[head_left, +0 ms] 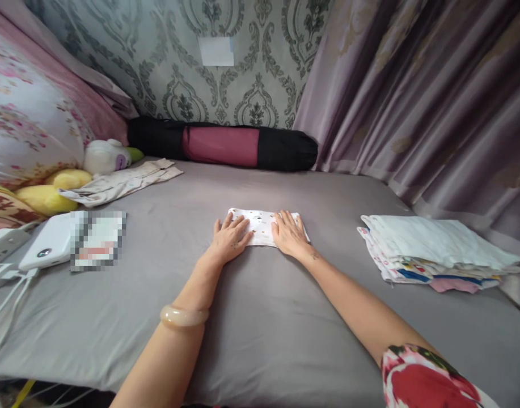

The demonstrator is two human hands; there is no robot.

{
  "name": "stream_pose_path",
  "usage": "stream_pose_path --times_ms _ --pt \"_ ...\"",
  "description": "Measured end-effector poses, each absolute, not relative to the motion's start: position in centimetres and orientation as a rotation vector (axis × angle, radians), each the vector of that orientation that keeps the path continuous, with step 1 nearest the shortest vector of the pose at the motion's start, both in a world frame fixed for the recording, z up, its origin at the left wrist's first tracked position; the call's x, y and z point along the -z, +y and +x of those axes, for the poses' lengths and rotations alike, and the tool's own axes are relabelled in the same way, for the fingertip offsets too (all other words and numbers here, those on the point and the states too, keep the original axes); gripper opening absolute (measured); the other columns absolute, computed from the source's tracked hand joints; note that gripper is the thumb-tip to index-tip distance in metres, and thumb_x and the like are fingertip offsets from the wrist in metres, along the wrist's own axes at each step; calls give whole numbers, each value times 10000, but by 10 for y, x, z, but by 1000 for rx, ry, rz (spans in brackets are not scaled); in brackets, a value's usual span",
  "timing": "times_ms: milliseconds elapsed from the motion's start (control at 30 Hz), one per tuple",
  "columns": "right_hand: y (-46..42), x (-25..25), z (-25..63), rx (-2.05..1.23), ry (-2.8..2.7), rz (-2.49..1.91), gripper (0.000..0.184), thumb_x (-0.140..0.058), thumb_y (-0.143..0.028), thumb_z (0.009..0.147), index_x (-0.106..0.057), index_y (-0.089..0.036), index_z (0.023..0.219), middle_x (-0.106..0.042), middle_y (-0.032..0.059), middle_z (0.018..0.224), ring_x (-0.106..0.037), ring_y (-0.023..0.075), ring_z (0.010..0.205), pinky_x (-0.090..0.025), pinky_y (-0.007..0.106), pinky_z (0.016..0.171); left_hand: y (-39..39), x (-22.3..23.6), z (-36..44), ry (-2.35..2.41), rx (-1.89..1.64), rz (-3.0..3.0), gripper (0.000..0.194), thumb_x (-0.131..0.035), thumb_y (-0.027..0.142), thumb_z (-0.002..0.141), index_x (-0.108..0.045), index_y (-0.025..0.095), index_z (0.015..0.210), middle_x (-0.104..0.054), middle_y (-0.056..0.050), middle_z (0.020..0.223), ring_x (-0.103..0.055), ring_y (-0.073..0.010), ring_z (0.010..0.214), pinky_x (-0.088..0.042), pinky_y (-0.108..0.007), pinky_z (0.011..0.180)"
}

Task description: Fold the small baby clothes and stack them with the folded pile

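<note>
A small white folded cloth [263, 231] with little brown and dark prints lies flat on the grey bed sheet [260, 328]. My left hand [232, 238] rests on its left end, palm down with the fingers spread. On the right end lies my right hand [288, 233], also palm down, fingers stretched out. Both hands press on the cloth without gripping it, and they cover its two ends. Whether the cloth is a garment cannot be made out.
At the right sits a stack of folded clothes [438, 249]. A black and maroon roll bag [221, 146] lies along the wall. To the left are crumpled light trousers [123, 182], plush toys [106, 157], a white power bank [53, 241] with cables and a blurred packet [98, 241].
</note>
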State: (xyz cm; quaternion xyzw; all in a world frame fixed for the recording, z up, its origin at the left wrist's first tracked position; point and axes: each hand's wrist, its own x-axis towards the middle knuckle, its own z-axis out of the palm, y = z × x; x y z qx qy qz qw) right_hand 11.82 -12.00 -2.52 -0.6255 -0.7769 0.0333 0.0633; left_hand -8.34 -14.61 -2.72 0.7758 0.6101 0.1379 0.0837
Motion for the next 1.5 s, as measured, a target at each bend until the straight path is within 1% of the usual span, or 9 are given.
stream_pose_path --times_ms 300,467,800,900,967,1100,1233,1333,1500 --pt "-118 21 140 -56 -2388 -1924 570 -212 -370 1023 -348 -115 1514 -252 150 1601 -179 279 1488 -103 521 1195 -145 30 -84 1803 -425 2307 479 -388 474 979 -502 293 1408 -443 -52 1526 -223 -335 1477 -155 -636 1158" --pt "-119 30 145 -53 -2371 -1946 576 -175 -354 1024 -336 -114 1522 -272 118 1600 -179 256 1489 -173 457 1195 -145 30 -84 1796 -420 2294 475 -383 479 981 -500 299 1405 -433 -43 1533 -211 -330 1483 -155 -628 1162" --pt "-118 27 145 -243 -2324 -1900 590 -201 -383 1020 -336 -104 1522 -259 116 1605 -137 247 1500 -159 420 1206 -142 32 -90 1780 -444 2227 473 -413 476 967 -510 301 1396 -447 -47 1524 -220 -303 1485 -173 -589 1169" --pt "-113 16 152 -465 -2235 -1839 572 -228 -355 1011 -367 -110 1508 -276 116 1598 -182 222 1492 -198 376 1198 -136 34 -94 1766 -560 2120 484 -452 457 947 -522 259 1383 -435 -77 1529 -274 -278 1468 -207 -522 1181" --pt "-107 6 160 -604 -2033 -1835 541 -259 -312 999 -410 -126 1484 -352 115 1565 -301 194 1451 -272 330 1164 -128 35 -99 1778 -716 2008 513 -486 438 922 -524 208 1379 -450 -119 1509 -377 -250 1416 -299 -418 1155" --pt "-97 -10 180 -846 -1581 -1946 415 -370 -205 945 -603 -151 1284 -673 105 1234 -659 161 1049 -496 232 866 -114 31 -113 2008 -828 1705 496 -495 380 881 -589 116 1290 -639 -168 1262 -604 -242 1160 -477 -316 946" --pt "-90 -12 195 -956 -1489 -2080 261 -476 -218 900 -699 -92 953 -721 116 807 -651 151 629 -447 217 557 -108 17 -121 2154 -648 1570 355 -531 395 832 -709 136 996 -733 -109 925 -668 -251 934 -480 -279 759" --pt "-86 -6 194 -904 -1577 -2156 313 -514 -339 905 -693 -101 808 -694 129 713 -639 182 619 -404 238 524 -105 8 -122 2173 -575 1507 270 -583 409 781 -698 165 776 -690 -61 683 -663 -237 768 -438 -263 642" --pt "-82 -4 179 -830 -1763 -2155 251 -636 -353 823 -707 -122 889 -729 131 870 -685 208 773 -418 229 555 -94 2 -116 2168 -557 1372 236 -677 360 703 -617 177 566 -526 -12 459 -553 -180 522 -359 -253 511"
